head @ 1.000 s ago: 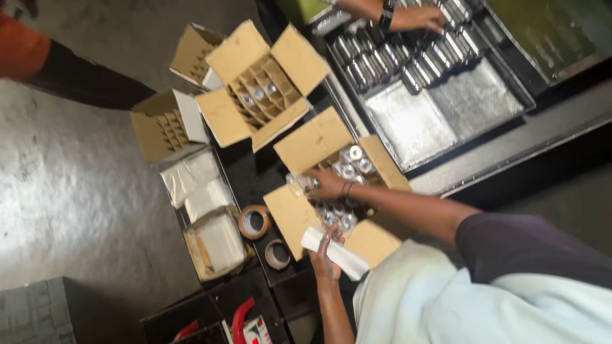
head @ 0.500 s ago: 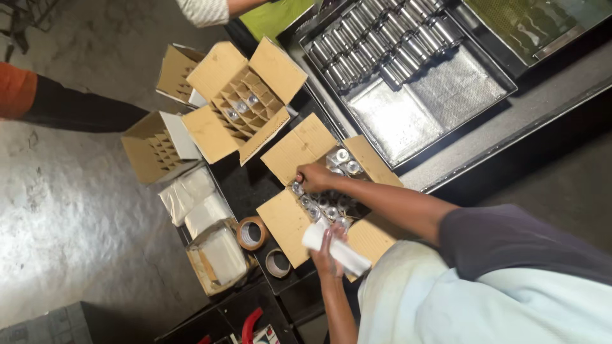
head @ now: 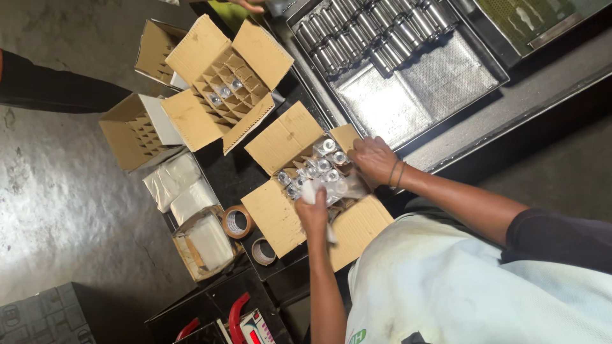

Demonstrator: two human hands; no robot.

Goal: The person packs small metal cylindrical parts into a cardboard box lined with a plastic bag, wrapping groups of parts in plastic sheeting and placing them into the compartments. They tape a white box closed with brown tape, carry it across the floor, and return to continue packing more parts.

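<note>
Head view: an open cardboard box of small silver-capped bottles sits just ahead of the person. The left hand hovers over the near rows, clenched around a white roll of paper whose long axis runs toward the box. The right hand rests at the box's right edge, fingers curled on clear wrapping. The bottles stand upright, caps up, directly beneath the left hand.

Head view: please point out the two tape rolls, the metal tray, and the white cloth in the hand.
Tape rolls [head: 237,222]: head view, on the upper roll's brown side.
Metal tray [head: 446,73]: head view, bare perforated floor.
White cloth [head: 310,190]: head view, part above the left hand [head: 313,216].
</note>
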